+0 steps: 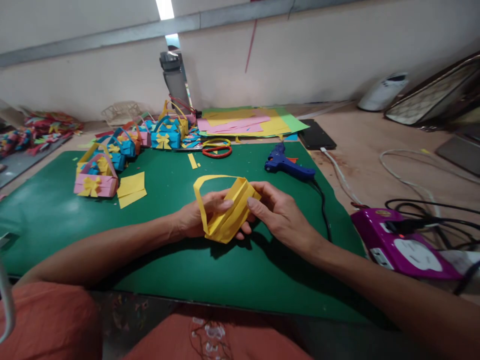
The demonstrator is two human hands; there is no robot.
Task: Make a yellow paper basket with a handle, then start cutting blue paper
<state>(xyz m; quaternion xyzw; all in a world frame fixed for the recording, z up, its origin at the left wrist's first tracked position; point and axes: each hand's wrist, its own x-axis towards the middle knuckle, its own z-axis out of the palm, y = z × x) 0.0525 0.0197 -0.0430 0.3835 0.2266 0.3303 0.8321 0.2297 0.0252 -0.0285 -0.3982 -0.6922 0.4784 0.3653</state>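
Observation:
Between both hands, above the green mat, is a small yellow paper basket with a looped strip handle. It is tilted, with its opening turned toward me. My left hand wraps round it from the left and beneath, the thumb pressing at the inner side and fingertips showing below. My right hand pinches its right end, thumb on the near wall and fingers behind. A blue glue gun lies beyond my right hand. Yellow paper squares lie beyond my left forearm.
Finished paper baskets with bows stand at the back left. Scissors lie before stacked coloured sheets. A grey bottle stands behind. On the right are a black phone and a purple power strip with tangled cables.

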